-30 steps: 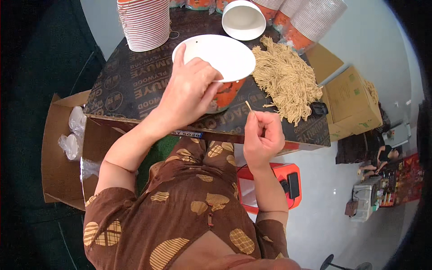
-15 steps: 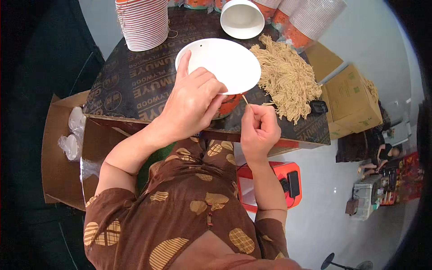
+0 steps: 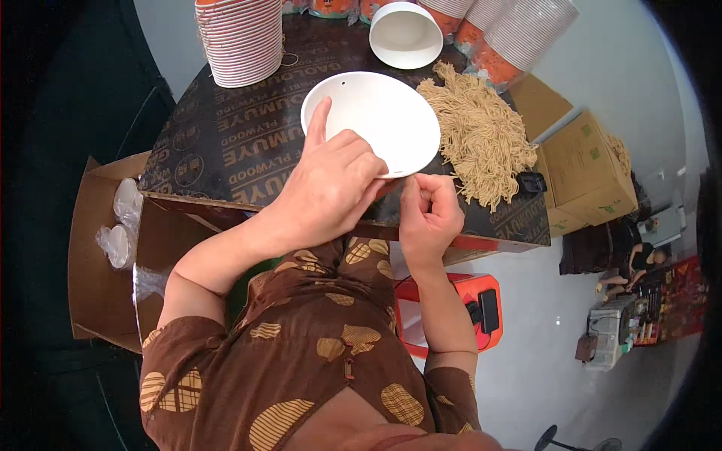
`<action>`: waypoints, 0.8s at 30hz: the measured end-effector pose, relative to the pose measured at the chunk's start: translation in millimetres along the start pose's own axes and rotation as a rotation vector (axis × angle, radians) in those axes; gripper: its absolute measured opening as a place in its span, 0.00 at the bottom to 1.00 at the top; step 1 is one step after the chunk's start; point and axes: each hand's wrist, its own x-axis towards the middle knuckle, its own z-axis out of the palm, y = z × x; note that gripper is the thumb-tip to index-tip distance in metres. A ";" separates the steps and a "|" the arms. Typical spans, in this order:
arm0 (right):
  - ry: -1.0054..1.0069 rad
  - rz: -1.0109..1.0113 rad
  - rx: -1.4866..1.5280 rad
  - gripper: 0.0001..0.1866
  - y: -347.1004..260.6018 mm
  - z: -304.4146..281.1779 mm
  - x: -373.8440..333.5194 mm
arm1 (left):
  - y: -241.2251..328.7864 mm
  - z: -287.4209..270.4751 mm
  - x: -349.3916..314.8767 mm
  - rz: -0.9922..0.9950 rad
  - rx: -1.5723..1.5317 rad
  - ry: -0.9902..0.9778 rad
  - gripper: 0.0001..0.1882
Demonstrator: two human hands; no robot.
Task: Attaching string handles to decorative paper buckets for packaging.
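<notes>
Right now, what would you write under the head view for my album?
A cup in the left hand, the right hand pinching close to its rim, beside heaped cord.

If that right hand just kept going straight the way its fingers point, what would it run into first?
Most likely the near rim of the white bowl, which the left hand steadies. The right hand looks right beside it, though this view can't settle whether they touch.
</notes>
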 end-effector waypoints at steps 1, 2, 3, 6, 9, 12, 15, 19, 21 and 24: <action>0.010 0.046 0.030 0.04 -0.2 0.6 -1.2 | 1.0 1.6 -0.7 0.014 0.013 -0.012 0.10; 0.019 0.092 0.060 0.04 -0.4 0.9 -2.7 | 0.5 5.8 -2.7 0.035 0.040 -0.004 0.08; 0.020 0.091 0.058 0.04 -0.2 0.1 -4.9 | -0.5 6.9 -3.8 0.036 0.038 -0.003 0.08; 0.040 0.221 0.195 0.04 -1.1 -1.9 -11.9 | -1.8 8.6 -6.7 0.118 0.097 -0.083 0.11; 0.068 0.425 0.357 0.04 -2.7 -2.6 -18.4 | 0.1 13.0 -10.5 0.189 0.174 -0.127 0.07; 0.078 0.662 0.581 0.06 -4.2 -5.3 -24.7 | -4.8 23.4 -19.6 0.257 0.185 -0.136 0.05; 0.091 0.837 0.745 0.09 -4.0 -7.0 -31.1 | -9.8 36.1 -33.6 0.299 0.196 -0.169 0.05; 0.094 0.969 0.764 0.12 3.5 -5.8 -35.0 | -9.1 41.7 -47.8 0.315 0.196 -0.151 0.04; 0.088 1.008 0.698 0.12 4.2 -5.5 -37.8 | -4.8 39.3 -52.3 0.293 0.200 -0.232 0.05; 0.068 1.013 0.663 0.12 7.7 -4.3 -45.7 | 1.8 35.9 -53.6 0.137 0.199 -0.369 0.08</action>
